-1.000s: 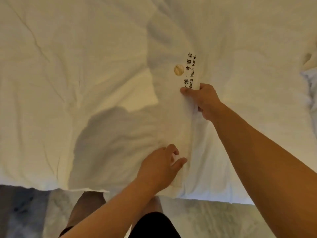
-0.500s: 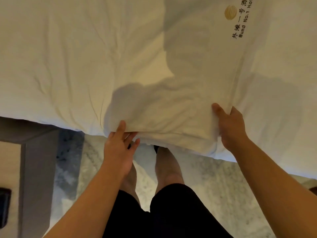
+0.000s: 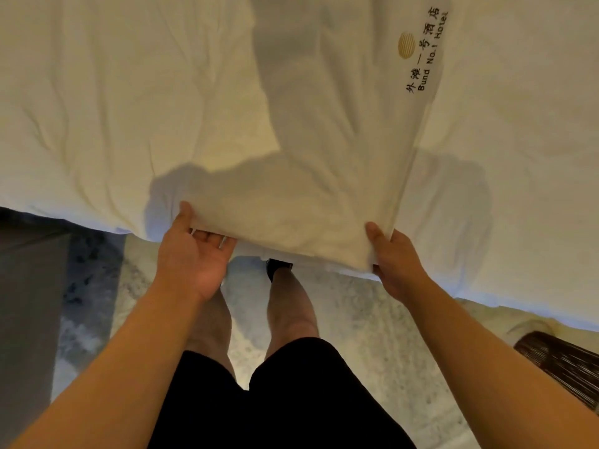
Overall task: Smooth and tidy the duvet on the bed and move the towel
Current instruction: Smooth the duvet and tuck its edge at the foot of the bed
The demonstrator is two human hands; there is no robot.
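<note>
1. White fabric duvet (image 3: 136,102) covers the bed; its near edge runs left to right.
2. Print at far right: gold round logo (image 3: 406,45), "Bund No.1 Hotel".
3. Left hand (image 3: 191,254) pinches the near edge, thumb on top.
4. Right hand (image 3: 393,257) grips the same edge.

Your left hand (image 3: 191,254) reaches forward with its palm turned up. The thumb lies on top of the duvet (image 3: 129,108) edge and the fingers (image 3: 207,236) tuck under it, so the hand pinches the cloth. Your right hand (image 3: 393,257) grips the same edge further right, back of the hand facing you, thumb on top and fingers curled out of sight beneath. Both forearms are bare and stretch out from the lower corners, the two hands well apart at about the same height.
</note>
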